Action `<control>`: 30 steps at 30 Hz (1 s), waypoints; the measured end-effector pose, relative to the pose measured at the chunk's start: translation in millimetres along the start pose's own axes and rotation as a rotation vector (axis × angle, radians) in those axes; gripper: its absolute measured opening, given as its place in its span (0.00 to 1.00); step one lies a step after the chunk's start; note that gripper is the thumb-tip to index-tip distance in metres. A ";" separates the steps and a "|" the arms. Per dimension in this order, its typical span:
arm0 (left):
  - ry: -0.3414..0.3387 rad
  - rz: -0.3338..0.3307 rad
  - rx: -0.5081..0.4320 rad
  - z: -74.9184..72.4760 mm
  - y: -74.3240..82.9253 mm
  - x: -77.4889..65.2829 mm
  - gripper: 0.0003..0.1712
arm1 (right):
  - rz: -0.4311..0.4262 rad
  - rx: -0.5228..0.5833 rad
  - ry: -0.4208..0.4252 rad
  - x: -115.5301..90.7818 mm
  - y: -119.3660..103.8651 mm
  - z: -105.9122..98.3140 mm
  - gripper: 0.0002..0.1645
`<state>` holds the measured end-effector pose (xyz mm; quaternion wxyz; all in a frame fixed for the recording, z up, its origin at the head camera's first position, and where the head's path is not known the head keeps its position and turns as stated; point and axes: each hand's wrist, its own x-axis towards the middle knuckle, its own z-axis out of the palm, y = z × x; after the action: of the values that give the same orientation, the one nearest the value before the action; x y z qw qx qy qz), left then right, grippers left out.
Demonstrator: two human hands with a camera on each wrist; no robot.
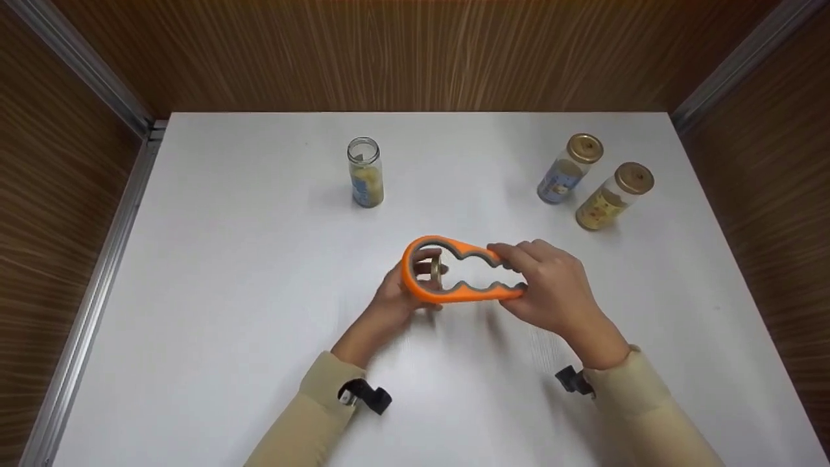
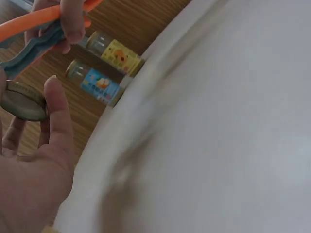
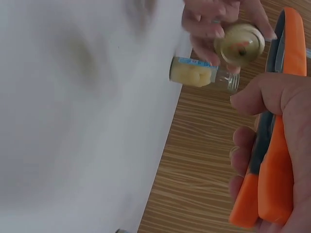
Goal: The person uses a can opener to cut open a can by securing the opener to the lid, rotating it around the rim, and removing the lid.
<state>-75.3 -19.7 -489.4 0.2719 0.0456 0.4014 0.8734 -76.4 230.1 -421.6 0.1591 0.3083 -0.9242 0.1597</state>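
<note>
My left hand [image 1: 392,292] holds a gold jar lid [image 1: 436,271] on edge between thumb and fingers. In the left wrist view the hollow underside of the lid [image 2: 24,104] shows; the right wrist view shows its gold top [image 3: 240,44]. An orange jar opener [image 1: 463,296] with a grey wavy inner edge is gripped by its handle ends in my right hand [image 1: 551,282]. Its round loop overlaps the left hand and sits beside the lid in the head view. Both hands are raised above the white table.
An open glass jar [image 1: 367,185] with pale yellow pieces inside stands at the back middle of the table [image 1: 227,259]. Two gold-lidded jars, one blue-labelled [image 1: 563,176] and one yellow-labelled [image 1: 603,206], stand at the back right. Wood-patterned walls [image 1: 415,58] enclose the back and sides.
</note>
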 end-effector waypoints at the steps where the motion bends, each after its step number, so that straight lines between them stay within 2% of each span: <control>1: 0.033 0.012 0.166 -6.0 5.1 -4.6 0.32 | 0.006 -0.006 0.001 -1.2 1.7 -1.3 0.33; 2: 0.113 0.088 0.462 -12.9 9.4 -9.6 0.34 | 0.011 -0.009 0.005 -2.6 3.5 -2.5 0.32; 3: 0.208 0.158 0.662 -19.8 13.4 -15.0 0.33 | 0.015 -0.012 0.008 -3.9 5.3 -3.4 0.32; 6: 0.316 0.218 0.982 -33.0 30.7 -19.3 0.33 | 0.022 -0.017 0.020 -7.8 9.7 -5.2 0.32; 8: 0.383 0.228 1.130 -39.2 42.1 -20.0 0.33 | 0.028 -0.019 0.023 -10.6 11.9 -5.6 0.31; 11: 0.456 0.219 1.283 -46.1 57.3 -19.1 0.34 | 0.039 -0.019 0.019 -14.1 14.2 -5.7 0.31; 14: 0.493 0.180 1.422 -52.2 68.1 -16.2 0.34 | 0.052 -0.020 0.007 -17.3 16.1 -5.2 0.31; 20: 0.465 0.080 1.667 -62.8 76.8 -5.5 0.34 | 0.066 -0.018 -0.004 -20.6 19.6 -2.8 0.31; 24: 0.434 0.004 1.755 -68.7 77.7 2.7 0.33 | 0.067 -0.013 -0.004 -22.0 21.0 -0.9 0.31; 30: 0.391 -0.084 1.820 -72.7 80.8 7.9 0.32 | 0.056 -0.014 0.004 -24.1 23.1 0.9 0.31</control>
<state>-139.1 -107.6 -480.8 0.0903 0.0786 0.9716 0.2043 -72.6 259.8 -436.3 0.1584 0.2809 -0.9333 0.1580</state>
